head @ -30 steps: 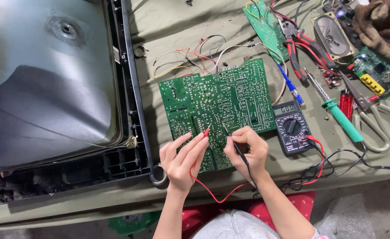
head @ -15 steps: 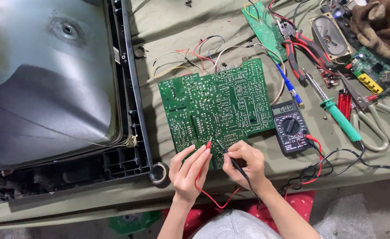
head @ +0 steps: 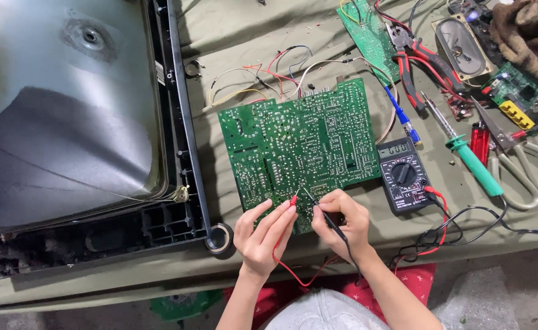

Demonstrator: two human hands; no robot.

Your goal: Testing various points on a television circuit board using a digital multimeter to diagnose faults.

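At 6 o'clock, nearest the wearer, the left hand (head: 261,237) pinches a slim red meter probe (head: 292,200) between fingertips, its tip touching the near edge of the large green printed circuit board (head: 299,143). Just beside it, toward 5 o'clock, the right hand (head: 342,221) grips a slim black meter probe (head: 321,211) like a pen, its tip also on the board close to the red one. Red and black leads (head: 431,235) trail to the small black digital multimeter with a round dial (head: 403,174) at 3 o'clock, touching the board's right edge. Farther out, at 2 o'clock, lie a green-handled soldering iron (head: 464,150) and red-handled pliers (head: 418,61). At 9 to 10 o'clock lies a grey glass picture tube in a black plastic frame (head: 67,110).
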